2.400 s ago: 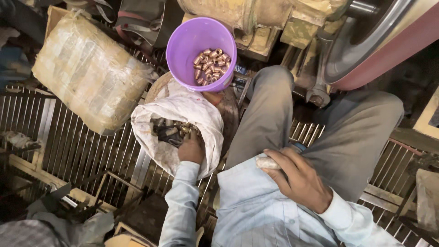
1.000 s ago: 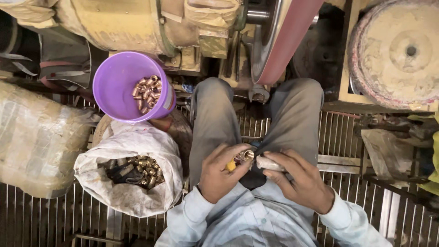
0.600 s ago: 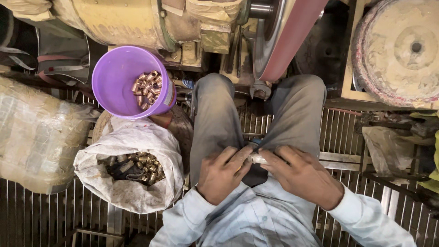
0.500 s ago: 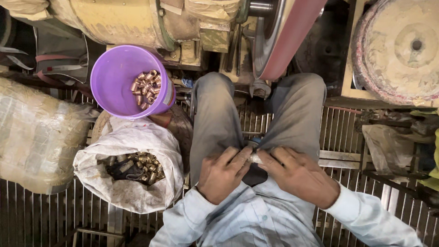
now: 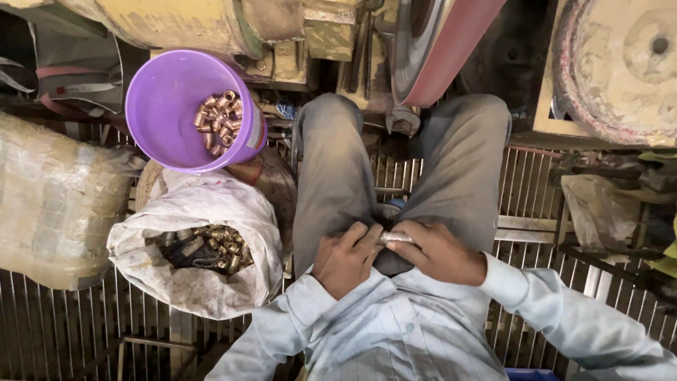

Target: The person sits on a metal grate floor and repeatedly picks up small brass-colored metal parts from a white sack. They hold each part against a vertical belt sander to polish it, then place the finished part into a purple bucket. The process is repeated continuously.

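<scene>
Meeting in the lap, the left hand point(image 5: 345, 259) and right hand point(image 5: 438, 252) both pinched a small silvery metal piece point(image 5: 395, 238), fingers curled tight around its two ends. Left of the left fingers sat an open white sack of brass fittings point(image 5: 204, 248); beyond it, a purple bucket point(image 5: 185, 113) held more.
</scene>
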